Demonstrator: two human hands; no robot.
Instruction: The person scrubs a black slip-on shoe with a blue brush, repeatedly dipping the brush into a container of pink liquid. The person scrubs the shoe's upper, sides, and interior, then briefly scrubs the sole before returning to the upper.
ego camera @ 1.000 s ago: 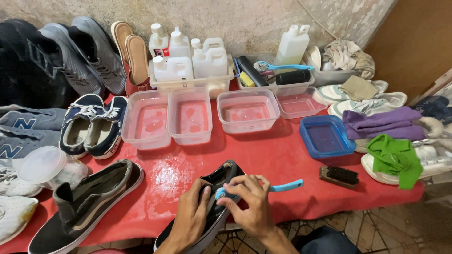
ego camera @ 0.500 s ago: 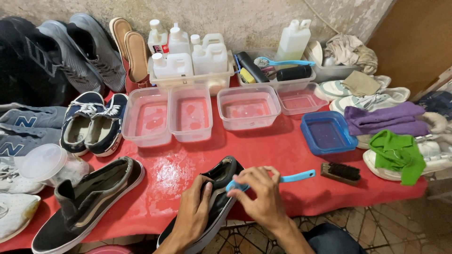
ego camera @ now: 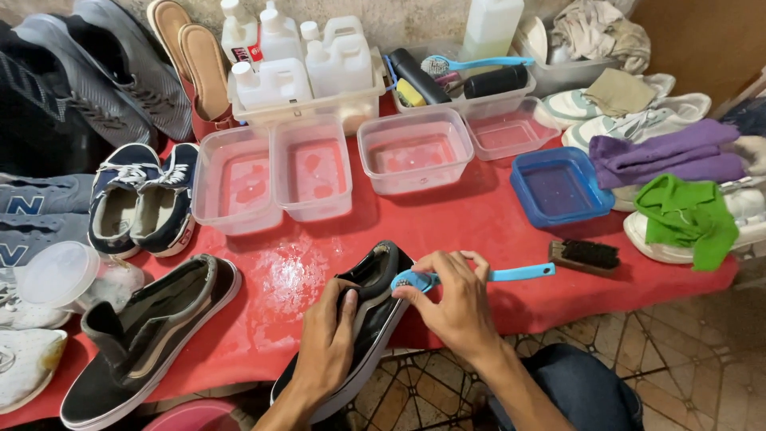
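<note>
Hands were both busy: the left hand [ego camera: 331, 339] gripped the black shoe [ego camera: 363, 319] overhanging the red desk [ego camera: 479, 231] edge, the right hand [ego camera: 455, 299] pinched a blue brush [ego camera: 479, 277] against it, and hard scrubbing might tip the shoe off.

Desk [ego camera: 487, 231] covered in a red cloth, wet in patches. Rough, mottled plaster wall [ego camera: 399, 16] behind it. Brown wooden panel [ego camera: 710, 40] at the far right. Patterned tile floor [ego camera: 686, 351] below, worn. Lighting even, without hard shadows.
</note>
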